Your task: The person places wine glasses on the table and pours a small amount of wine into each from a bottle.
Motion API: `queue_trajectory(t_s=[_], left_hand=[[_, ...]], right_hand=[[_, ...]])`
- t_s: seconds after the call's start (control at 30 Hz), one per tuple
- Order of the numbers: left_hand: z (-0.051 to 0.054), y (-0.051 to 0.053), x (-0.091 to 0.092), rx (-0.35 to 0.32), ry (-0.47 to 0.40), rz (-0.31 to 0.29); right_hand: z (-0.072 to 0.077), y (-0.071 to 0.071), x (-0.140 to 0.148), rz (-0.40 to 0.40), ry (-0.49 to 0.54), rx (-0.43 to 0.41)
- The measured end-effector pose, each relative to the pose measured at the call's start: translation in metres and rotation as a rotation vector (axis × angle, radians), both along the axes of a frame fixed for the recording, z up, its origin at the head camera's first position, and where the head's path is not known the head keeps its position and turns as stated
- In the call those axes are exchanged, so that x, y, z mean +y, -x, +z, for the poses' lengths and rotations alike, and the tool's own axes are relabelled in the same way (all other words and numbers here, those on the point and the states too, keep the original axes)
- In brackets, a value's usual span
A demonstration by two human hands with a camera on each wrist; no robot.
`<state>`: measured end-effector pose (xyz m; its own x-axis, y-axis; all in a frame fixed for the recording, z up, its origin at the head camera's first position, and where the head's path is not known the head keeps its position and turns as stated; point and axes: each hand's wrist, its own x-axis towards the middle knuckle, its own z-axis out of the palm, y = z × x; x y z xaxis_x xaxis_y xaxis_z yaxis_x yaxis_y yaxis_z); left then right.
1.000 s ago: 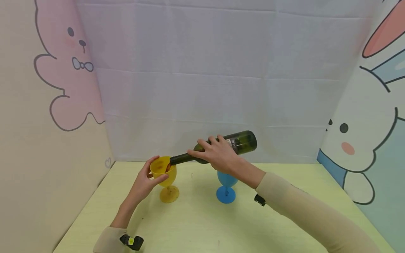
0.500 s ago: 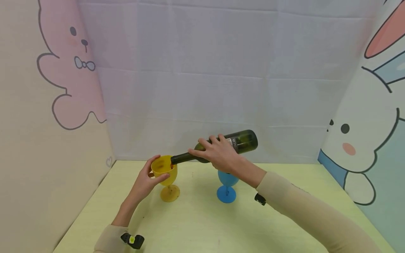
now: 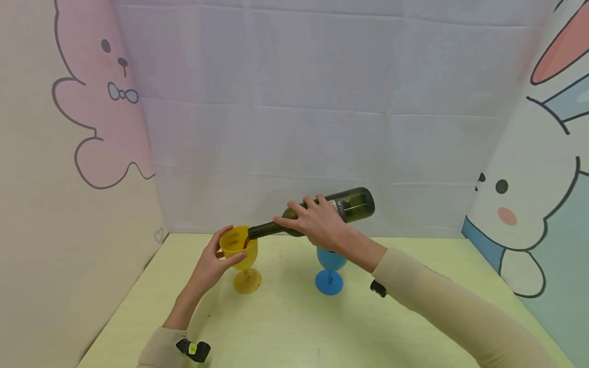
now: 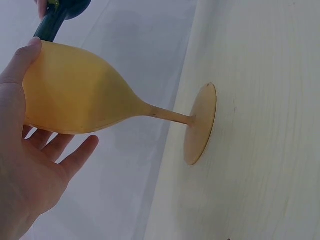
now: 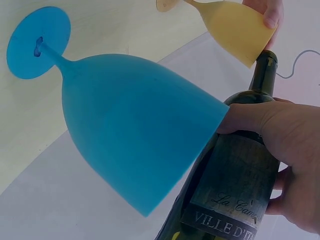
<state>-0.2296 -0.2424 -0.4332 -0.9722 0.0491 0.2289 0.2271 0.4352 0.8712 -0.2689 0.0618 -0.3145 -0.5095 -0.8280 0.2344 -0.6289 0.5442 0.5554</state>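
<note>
A yellow goblet (image 3: 240,248) stands upright on the table, its bowl held near the rim by my left hand (image 3: 209,268), thumb on the near side, fingers around the far side. My right hand (image 3: 322,225) grips a dark green bottle (image 3: 354,205) around its shoulder. The bottle tilts down to the left, its mouth at the goblet's right rim, with dark red liquid running into the bowl. In the right wrist view a blue goblet (image 5: 135,120) stands beside the bottle; in the head view its upper bowl is hidden behind my right wrist.
The pale yellow table (image 3: 285,327) ends at a white cloth backdrop (image 3: 276,128). Side walls stand left and right, the left with a pink bear picture (image 3: 106,128), the right with a white rabbit picture (image 3: 520,204).
The bottle's base has risen slightly, while both hands stay nearly in place. The stream of red liquid looks longer than half a second ago.
</note>
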Motion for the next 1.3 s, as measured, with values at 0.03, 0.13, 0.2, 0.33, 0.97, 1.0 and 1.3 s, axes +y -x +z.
queue_trajectory(t_s=[0.03, 0.13, 0.2, 0.33, 0.97, 1.0, 1.3], left_hand=[[0.000, 0.000, 0.000, 0.002, 0.000, 0.000], [0.000, 0.000, 0.001, 0.006, 0.005, 0.000], [0.000, 0.000, 0.001, 0.004, 0.004, 0.001], [0.000, 0.000, 0.000, -0.004, 0.006, 0.007], [-0.002, 0.001, -0.002, 0.004, -0.003, 0.005], [-0.002, 0.001, -0.002, 0.006, 0.000, 0.005], [-0.002, 0.001, -0.002, 0.000, 0.004, 0.009]], right_hand=[[0.000, 0.000, 0.000, 0.000, -0.001, -0.001], [-0.001, 0.001, 0.000, -0.001, -0.003, -0.004], [-0.001, 0.002, 0.000, -0.003, -0.003, -0.010], [0.000, 0.002, -0.001, -0.014, -0.010, -0.031], [0.002, 0.002, -0.007, 0.015, -0.023, -0.006], [0.003, 0.002, -0.007, 0.012, -0.023, -0.010], [0.005, 0.000, -0.011, 0.005, -0.047, 0.012]])
